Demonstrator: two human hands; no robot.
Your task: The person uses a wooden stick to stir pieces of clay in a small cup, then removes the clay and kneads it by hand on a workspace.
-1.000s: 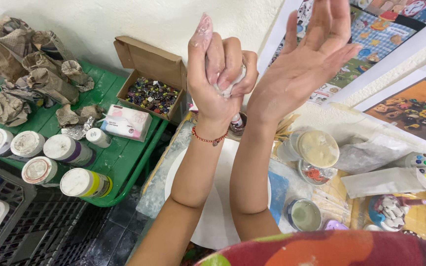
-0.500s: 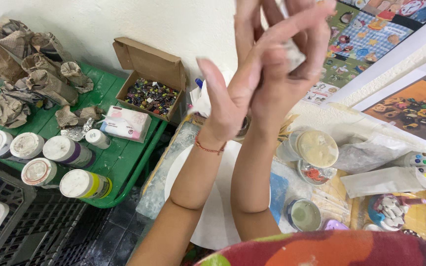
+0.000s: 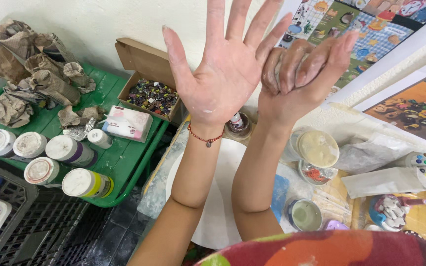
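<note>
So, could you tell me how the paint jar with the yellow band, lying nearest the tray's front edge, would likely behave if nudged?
The yellow-banded jar lies on its side on the green tray, so it would probably roll. The tray's raised rim should likely stop it. It looks like small plastic, so probably light and not fragile.

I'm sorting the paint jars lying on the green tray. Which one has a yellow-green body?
The white-lidded jar at the tray's front edge, nearest the black crate. Its side shows yellow-green; the purple-sided jar and the others do not.
</note>
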